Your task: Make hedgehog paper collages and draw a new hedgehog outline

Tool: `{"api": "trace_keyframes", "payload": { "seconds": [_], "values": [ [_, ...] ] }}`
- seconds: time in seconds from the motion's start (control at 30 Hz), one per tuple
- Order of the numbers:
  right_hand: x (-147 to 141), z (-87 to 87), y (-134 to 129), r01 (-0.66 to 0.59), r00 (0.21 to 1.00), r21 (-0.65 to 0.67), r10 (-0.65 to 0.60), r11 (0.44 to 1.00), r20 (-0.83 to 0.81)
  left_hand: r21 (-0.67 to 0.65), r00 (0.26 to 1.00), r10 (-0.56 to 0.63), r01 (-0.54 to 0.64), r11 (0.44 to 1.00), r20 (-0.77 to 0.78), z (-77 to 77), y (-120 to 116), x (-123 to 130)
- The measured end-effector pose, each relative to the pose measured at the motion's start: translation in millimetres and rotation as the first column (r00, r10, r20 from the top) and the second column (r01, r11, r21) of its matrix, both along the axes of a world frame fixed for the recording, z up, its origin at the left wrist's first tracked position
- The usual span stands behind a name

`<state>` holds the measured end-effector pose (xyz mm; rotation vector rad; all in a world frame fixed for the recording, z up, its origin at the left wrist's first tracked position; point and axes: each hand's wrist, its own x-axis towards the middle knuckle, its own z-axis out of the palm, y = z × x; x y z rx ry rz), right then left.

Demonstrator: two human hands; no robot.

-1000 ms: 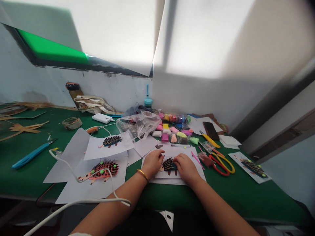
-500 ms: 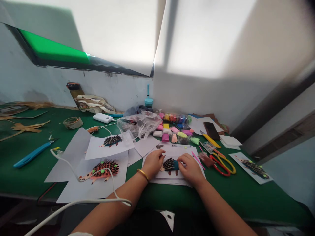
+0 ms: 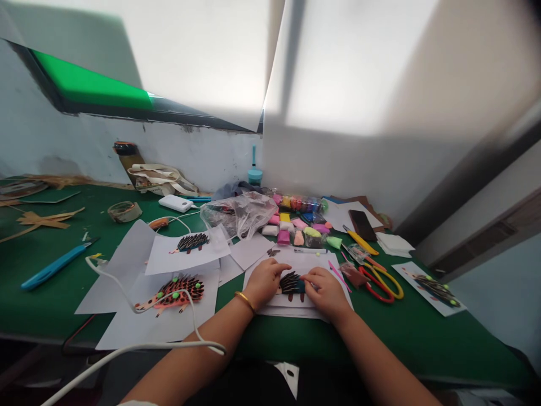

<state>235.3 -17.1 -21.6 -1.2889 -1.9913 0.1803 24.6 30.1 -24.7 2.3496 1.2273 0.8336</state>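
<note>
A hedgehog picture (image 3: 291, 283) with a dark blue body, black spines and brown feet lies on white paper (image 3: 274, 309) in front of me. My left hand (image 3: 262, 282) rests at its left side, index finger stretched out over the top of the spines, holding nothing that I can see. On the right, my right hand (image 3: 327, 292) has its fingertips at the blue rear of the body, thumb and index finger close together. Whatever may be between them is too small to make out. Small dark pieces (image 3: 273, 252) lie on the paper above my left hand.
Colourful clay packs (image 3: 284, 238) and a plastic bag (image 3: 240, 211) lie behind the paper. To the right are scissors (image 3: 384, 282), a yellow cutter (image 3: 361, 241), a phone (image 3: 362, 225) and another hedgehog card (image 3: 431, 287). At left, a white cable (image 3: 127, 349) crosses finished hedgehog sheets (image 3: 122, 327).
My left index finger has stretched out to the right above the spines. My right fingers have shifted slightly left and drawn closer together over the blue body.
</note>
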Motion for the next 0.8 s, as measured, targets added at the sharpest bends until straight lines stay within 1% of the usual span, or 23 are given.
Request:
{"api": "trace_keyframes", "payload": {
  "seconds": [0.13,0.37,0.53,0.63,0.73,0.8],
  "values": [
    [0,-0.8,0,-0.002,1.000,0.000,0.002,1.000,0.004,0.003,1.000,0.003,-0.003,1.000,-0.016,-0.9,1,0],
    [-1,1.8,-1,-0.006,1.000,-0.014,0.006,1.000,0.005,0.001,0.999,0.019,-0.019,1.000,-0.039,2.4,0,1],
    [0,-0.6,0,-0.003,1.000,-0.030,0.004,1.000,0.018,-0.014,0.999,0.032,-0.032,0.999,0.014,3.5,-1,2],
    [0,-1.0,0,-0.007,1.000,-0.032,0.008,0.999,0.018,-0.059,0.997,0.058,-0.055,0.997,0.057,6.9,-2,2],
    [0,0.8,0,0.002,1.000,-0.006,-0.002,1.000,-0.003,-0.095,0.989,0.103,-0.093,0.991,0.109,12.4,-4,2],
    [-1,2.6,-1,0.017,1.000,0.030,-0.017,0.999,-0.027,-0.064,0.984,0.111,-0.103,0.993,0.142,15.6,-6,2]
  ]
}}
